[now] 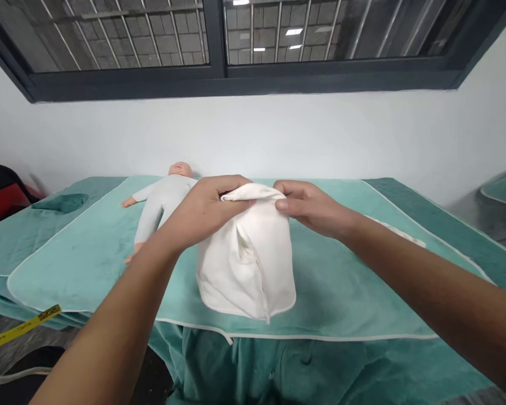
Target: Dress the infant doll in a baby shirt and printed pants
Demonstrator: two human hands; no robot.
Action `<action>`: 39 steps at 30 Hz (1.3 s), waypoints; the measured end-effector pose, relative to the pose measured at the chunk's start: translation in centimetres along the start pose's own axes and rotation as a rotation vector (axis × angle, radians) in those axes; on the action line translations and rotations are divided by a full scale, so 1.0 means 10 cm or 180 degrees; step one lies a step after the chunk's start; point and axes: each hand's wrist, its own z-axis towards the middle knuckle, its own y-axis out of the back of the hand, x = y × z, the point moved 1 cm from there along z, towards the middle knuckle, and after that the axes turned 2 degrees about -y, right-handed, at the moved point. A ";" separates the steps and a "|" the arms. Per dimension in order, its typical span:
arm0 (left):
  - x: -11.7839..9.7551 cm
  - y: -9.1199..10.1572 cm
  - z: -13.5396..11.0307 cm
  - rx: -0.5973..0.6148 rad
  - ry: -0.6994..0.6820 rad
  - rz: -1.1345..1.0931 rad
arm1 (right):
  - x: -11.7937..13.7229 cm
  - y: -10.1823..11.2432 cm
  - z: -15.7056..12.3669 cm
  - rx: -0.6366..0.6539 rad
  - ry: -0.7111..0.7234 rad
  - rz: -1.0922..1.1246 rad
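Both of my hands grip a white cloth piece (274,247) by its upper edge and hold it up in front of me. My left hand (213,205) pinches the edge's left side between thumb and fingers. On the right side, my right hand (307,205) has thumb and bent fingers closed on the fabric. The cloth hangs down in a pouch-like shape, with a seam and a puckered fold in its middle. Its exact kind cannot be made out. Beyond my left forearm lies a baby doll (172,188) in a white suit, partly hidden by that arm.
A light green mat (341,292) covers the darker green bedding (409,360). Another white item (398,232) lies behind my right forearm. Yellow tape (21,329) shows at lower left, a red and black object (4,197) at far left. A wall with a barred window stands behind.
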 end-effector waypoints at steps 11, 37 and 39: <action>0.03 -0.05 -0.03 -0.0769 -0.0535 -0.0214 | 0.19 -0.06 -0.04 0.0223 0.0067 -0.0289; 0.20 0.06 -0.06 -0.1548 -0.0744 0.2215 | 0.22 0.04 -0.12 -0.0904 -0.0205 -0.3190; 0.23 0.08 -0.05 -0.1612 -0.0576 0.2260 | 0.19 0.09 -0.13 -0.1249 -0.0361 -0.3578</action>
